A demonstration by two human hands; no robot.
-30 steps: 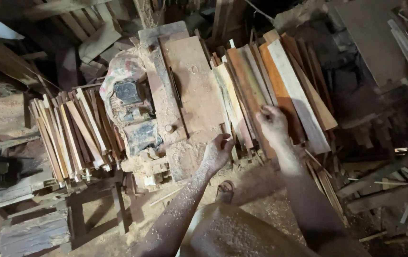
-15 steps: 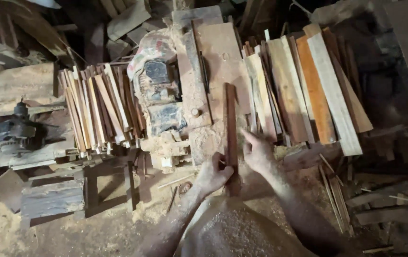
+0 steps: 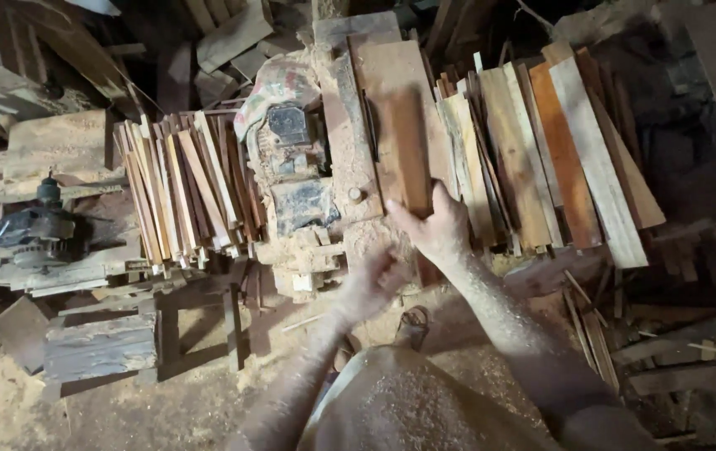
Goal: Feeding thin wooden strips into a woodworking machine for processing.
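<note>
Your strip has gone from the stack onto the machine bed.

A second ago your right hand (image 3: 440, 230) was reaching into the pile of planks (image 3: 558, 150) on your right; half a second ago it held a narrow wooden strip (image 3: 408, 150) upright at the table edge. Now that strip lies flat along the dusty machine table (image 3: 358, 100), your right hand pressing its near end. Your left hand (image 3: 374, 280) has dropped back, blurred, just below the table edge.

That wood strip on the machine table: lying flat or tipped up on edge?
Flat: the wood strip shows its broad face along the machine table, right hand pressing its near end.
</note>
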